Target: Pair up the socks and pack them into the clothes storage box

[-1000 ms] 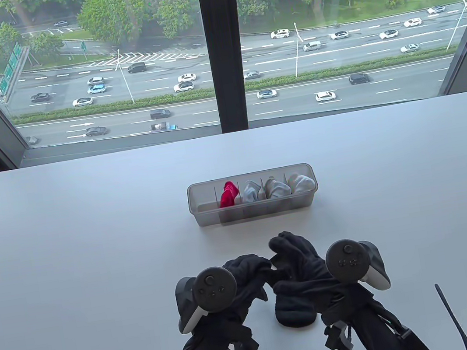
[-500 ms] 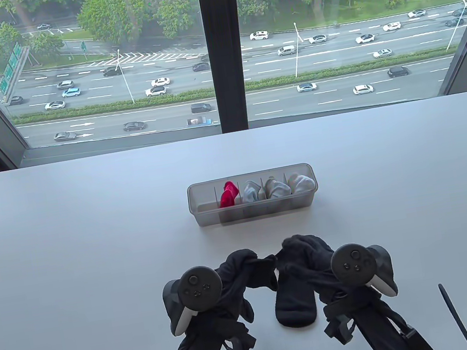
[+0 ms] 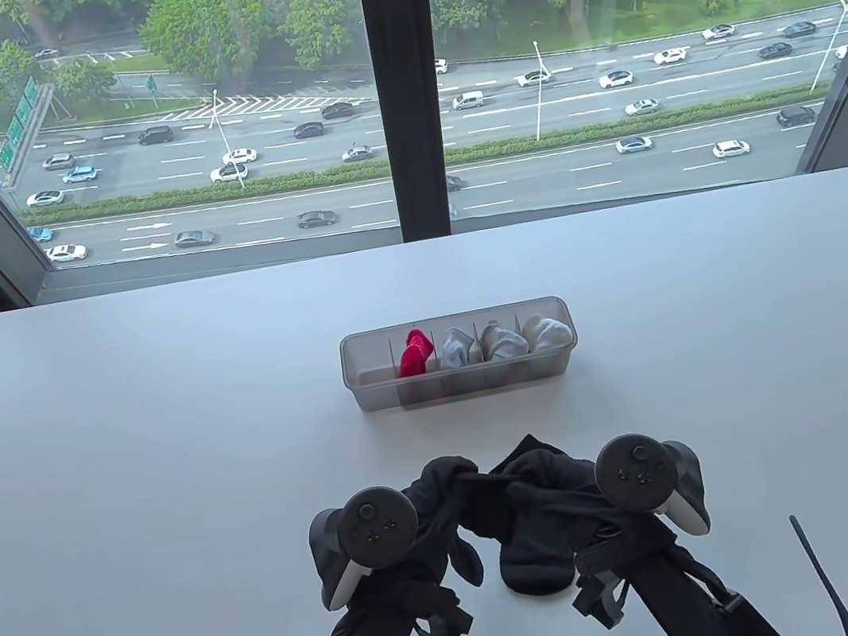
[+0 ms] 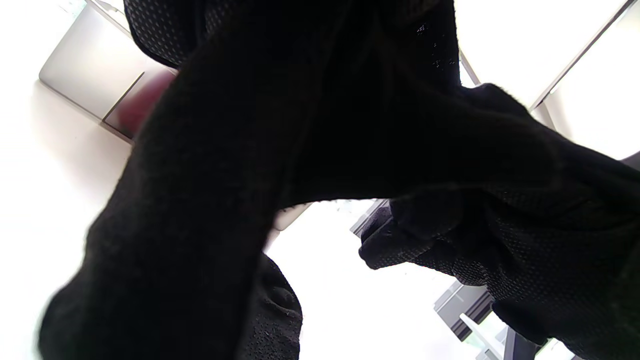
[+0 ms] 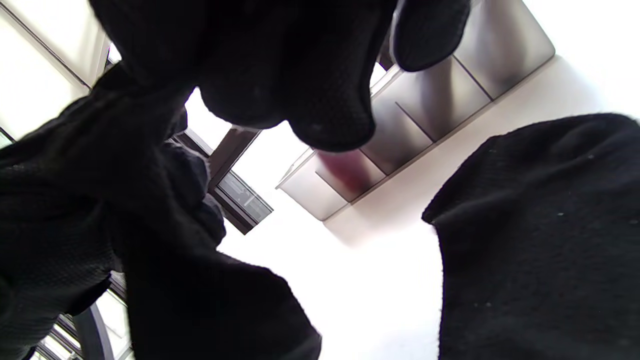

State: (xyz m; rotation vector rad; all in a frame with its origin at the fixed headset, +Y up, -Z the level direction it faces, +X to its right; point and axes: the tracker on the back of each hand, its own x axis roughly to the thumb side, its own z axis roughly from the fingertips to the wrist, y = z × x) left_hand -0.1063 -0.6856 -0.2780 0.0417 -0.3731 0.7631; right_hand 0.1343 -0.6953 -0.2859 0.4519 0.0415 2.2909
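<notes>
- the clothes storage box (image 3: 464, 388) is the landmark: a clear, long box on the white table (image 3: 133, 461), split by dividers into a row of compartments
- inside the box, its leftmost compartment holds nothing; next to it stands a red sock bundle (image 3: 411, 354); the three compartments to the right of that hold pale grey and white sock bundles (image 3: 502, 340)
- on the near side of the box, well apart from it, both gloved hands meet over a pair of black socks (image 3: 532, 554)
- the left hand (image 3: 430, 510), nearer the box's left half, has its fingers curled round one end of the black fabric, gripping it; a tracker (image 3: 371, 528) sits on its back
- the right hand (image 3: 559, 486), nearer the box's right half, also has its fingers curled into the black socks, holding them; its own tracker (image 3: 635, 474) sits on its back
- the rounded toe end of the socks hangs down between the two wrists, at or just above the table; i cannot tell whether it touches
- both wrist views are mostly dark fabric and glove, with the box blurred behind; the exact finger hold cannot be made out there
- a thin black strap (image 3: 823, 577) lies near the table's front edge, on the right-hand side of the box
</notes>
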